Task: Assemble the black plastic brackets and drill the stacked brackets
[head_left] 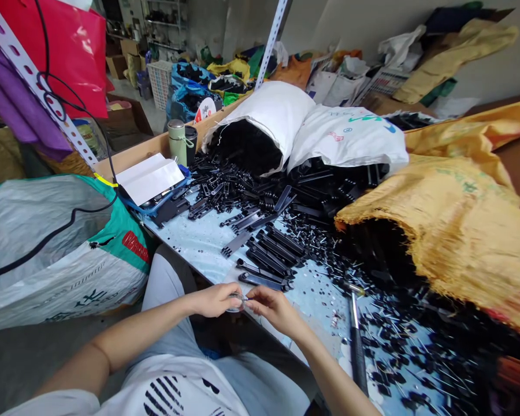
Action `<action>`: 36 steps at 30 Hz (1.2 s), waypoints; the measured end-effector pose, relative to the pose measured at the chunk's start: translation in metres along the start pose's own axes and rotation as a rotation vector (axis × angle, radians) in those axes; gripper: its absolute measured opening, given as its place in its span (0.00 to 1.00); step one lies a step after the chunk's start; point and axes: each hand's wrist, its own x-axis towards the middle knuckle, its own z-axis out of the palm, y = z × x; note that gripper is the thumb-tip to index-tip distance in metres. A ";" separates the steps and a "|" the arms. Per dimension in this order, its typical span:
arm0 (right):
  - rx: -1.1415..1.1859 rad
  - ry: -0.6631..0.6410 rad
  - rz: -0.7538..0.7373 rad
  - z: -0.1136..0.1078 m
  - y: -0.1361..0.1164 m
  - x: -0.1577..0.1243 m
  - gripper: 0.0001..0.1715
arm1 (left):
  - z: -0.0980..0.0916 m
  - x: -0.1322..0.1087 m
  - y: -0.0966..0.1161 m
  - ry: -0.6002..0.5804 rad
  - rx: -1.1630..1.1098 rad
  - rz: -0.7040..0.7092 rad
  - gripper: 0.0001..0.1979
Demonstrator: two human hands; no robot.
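My left hand [218, 299] is closed around a small, clear, round thing [236, 303] that looks like a roll of tape. At its right side, the fingertips of my right hand [274, 309] pinch together; the small bit between them is too fine to make out. Both hands are close together above the table's front edge, over my lap. Just beyond them lies a row of long black plastic parts [271, 254] with rounded ends. A hammer [356, 341] with a dark handle rests on the table to the right of my right hand.
Small black pieces and metal pins [398, 341] cover the table's right side. White sacks [264, 115] and a yellow sack [468, 214] spill black parts at the back. A green cup [177, 141] and white paper [149, 178] stand left. A large woven bag [60, 248] sits beside the table.
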 end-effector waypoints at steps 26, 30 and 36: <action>0.141 0.058 0.034 -0.006 0.006 -0.011 0.21 | 0.007 0.003 0.012 0.078 -0.034 0.030 0.06; 0.133 0.065 -0.056 -0.011 0.004 -0.009 0.20 | 0.006 0.005 0.014 0.101 -0.034 0.022 0.07; 0.074 0.010 0.034 -0.018 -0.003 -0.003 0.26 | 0.006 0.007 0.010 0.095 0.013 -0.008 0.09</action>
